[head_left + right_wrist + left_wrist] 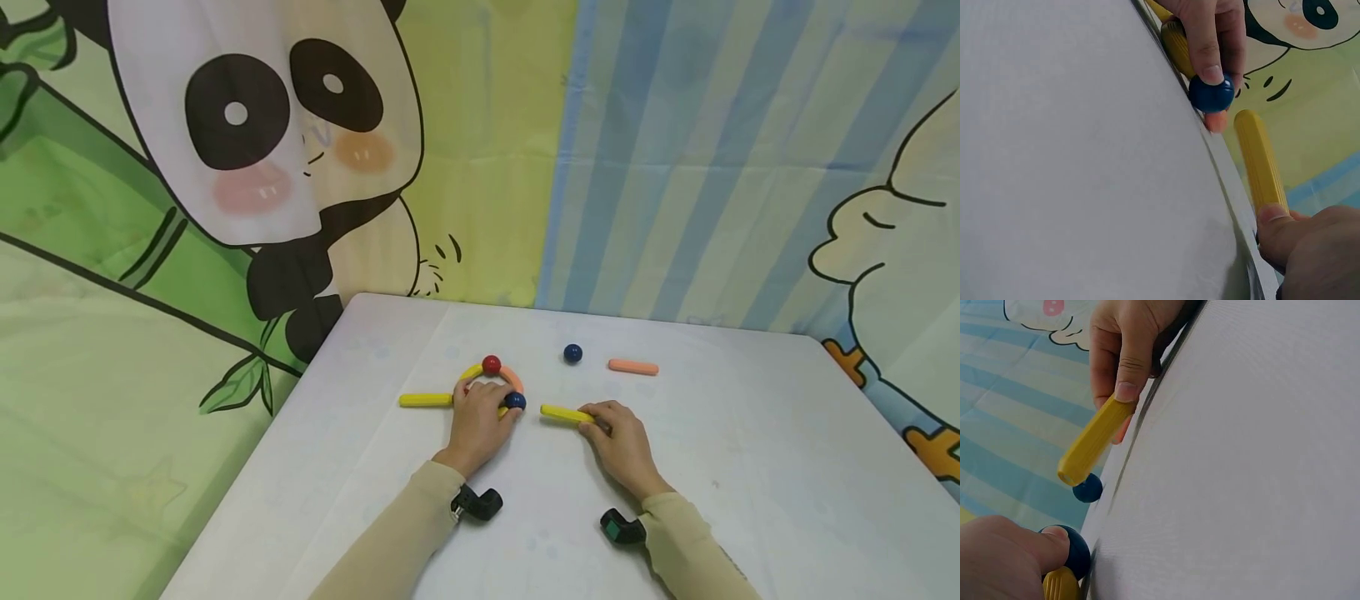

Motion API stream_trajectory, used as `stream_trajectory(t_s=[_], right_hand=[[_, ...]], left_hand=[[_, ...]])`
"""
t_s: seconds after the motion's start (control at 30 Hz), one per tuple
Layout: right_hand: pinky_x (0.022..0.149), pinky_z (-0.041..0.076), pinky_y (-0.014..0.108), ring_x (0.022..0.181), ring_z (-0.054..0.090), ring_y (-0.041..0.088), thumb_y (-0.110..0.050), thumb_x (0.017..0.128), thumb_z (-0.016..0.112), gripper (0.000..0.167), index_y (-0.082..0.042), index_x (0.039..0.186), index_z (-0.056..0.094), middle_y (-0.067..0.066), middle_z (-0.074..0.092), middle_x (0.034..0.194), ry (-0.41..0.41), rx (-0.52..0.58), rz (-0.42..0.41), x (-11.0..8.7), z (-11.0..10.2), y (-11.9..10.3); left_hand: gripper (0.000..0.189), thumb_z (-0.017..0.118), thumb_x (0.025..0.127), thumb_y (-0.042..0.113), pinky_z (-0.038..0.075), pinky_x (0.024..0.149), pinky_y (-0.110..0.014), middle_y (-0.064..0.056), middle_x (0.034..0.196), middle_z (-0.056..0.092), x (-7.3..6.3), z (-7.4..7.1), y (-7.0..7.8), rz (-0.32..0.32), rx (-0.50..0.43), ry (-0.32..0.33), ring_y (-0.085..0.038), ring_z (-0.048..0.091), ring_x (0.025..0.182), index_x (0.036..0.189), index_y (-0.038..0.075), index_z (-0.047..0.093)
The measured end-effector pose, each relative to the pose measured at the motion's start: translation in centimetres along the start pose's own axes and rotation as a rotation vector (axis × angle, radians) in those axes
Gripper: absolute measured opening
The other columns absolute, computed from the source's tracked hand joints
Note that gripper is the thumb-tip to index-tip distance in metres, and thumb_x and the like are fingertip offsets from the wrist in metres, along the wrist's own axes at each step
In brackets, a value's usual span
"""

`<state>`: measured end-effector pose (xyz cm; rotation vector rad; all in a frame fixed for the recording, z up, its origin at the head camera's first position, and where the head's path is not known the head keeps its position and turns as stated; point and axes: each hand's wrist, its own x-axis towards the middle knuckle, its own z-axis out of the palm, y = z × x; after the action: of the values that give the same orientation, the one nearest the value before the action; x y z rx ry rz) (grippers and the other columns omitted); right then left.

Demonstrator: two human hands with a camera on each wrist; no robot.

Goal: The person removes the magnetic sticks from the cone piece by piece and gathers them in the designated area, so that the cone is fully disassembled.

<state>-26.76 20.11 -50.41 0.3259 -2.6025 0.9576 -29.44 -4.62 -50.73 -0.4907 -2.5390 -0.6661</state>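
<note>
My left hand (477, 427) grips a dark blue ball (515, 400) with thumb and fingers, at the right side of a small ring of pieces. In that ring, a red ball (491, 364) sits at the far side between a curved yellow piece (471, 372) and a curved orange piece (513, 380); the fingers hide its near part. A straight yellow stick (425, 401) points left from the ring. My right hand (624, 446) pinches another yellow stick (1261, 162) by one end. Its free end points toward the held ball, with a gap between them.
Beyond the hands, a loose blue ball (573, 353) and a straight orange stick (633, 367) lie on the white table (750, 467). A printed cloth backdrop (495, 150) hangs behind the table's far edge.
</note>
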Motion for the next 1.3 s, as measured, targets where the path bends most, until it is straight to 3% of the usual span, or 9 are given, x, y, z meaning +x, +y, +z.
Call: stream_trajectory(t_s=[0.27,0.4,0.6,0.8,1.3], right_hand=[[0.089,0.041,0.051,0.102,0.057,0.034,-0.010,0.086,0.074,0.025,-0.011,0.111,0.072,0.012,0.068,0.108,0.019,-0.001,0.063,0.8,-2.2,2.6],[0.090,0.042,0.055,0.105,0.058,0.037,-0.008,0.088,0.071,0.026,-0.009,0.114,0.071,0.015,0.067,0.109,0.031,-0.012,0.075,1.4,-3.3,4.0],[0.084,0.046,0.051,0.098,0.059,0.035,-0.009,0.089,0.071,0.026,-0.007,0.114,0.070,0.018,0.066,0.106,0.083,-0.072,0.127,1.9,-4.6,6.2],[0.078,0.043,0.044,0.091,0.056,0.030,-0.009,0.090,0.069,0.026,-0.005,0.116,0.069,0.019,0.064,0.106,0.095,-0.128,0.180,2.3,-5.6,8.1],[0.071,0.039,0.039,0.082,0.052,0.025,-0.008,0.089,0.071,0.026,-0.005,0.115,0.070,0.016,0.064,0.102,0.140,-0.140,0.090,3.6,-5.2,9.8]], left_hand=[[0.036,0.072,0.088,0.036,0.026,0.108,-0.050,0.004,0.107,0.069,0.0,-0.1,0.2,-0.041,0.000,-0.048,-0.018,0.059,0.100,0.120,0.018,0.068],[0.036,0.071,0.089,0.036,0.027,0.106,-0.050,0.004,0.107,0.069,0.1,-0.1,0.0,-0.040,0.000,-0.034,-0.017,0.059,0.099,0.120,0.018,0.068],[0.035,0.072,0.088,0.035,0.028,0.105,-0.050,0.003,0.104,0.070,0.1,-0.1,0.0,-0.022,0.002,-0.009,-0.018,0.060,0.096,0.118,0.017,0.068],[0.036,0.071,0.089,0.036,0.027,0.107,-0.050,0.004,0.105,0.069,-0.1,-0.1,0.2,-0.030,0.000,-0.033,-0.017,0.059,0.097,0.119,0.017,0.068],[0.037,0.070,0.089,0.037,0.026,0.108,-0.049,0.003,0.106,0.069,-0.1,-0.2,0.3,-0.062,0.005,-0.063,-0.017,0.059,0.098,0.121,0.018,0.067]])
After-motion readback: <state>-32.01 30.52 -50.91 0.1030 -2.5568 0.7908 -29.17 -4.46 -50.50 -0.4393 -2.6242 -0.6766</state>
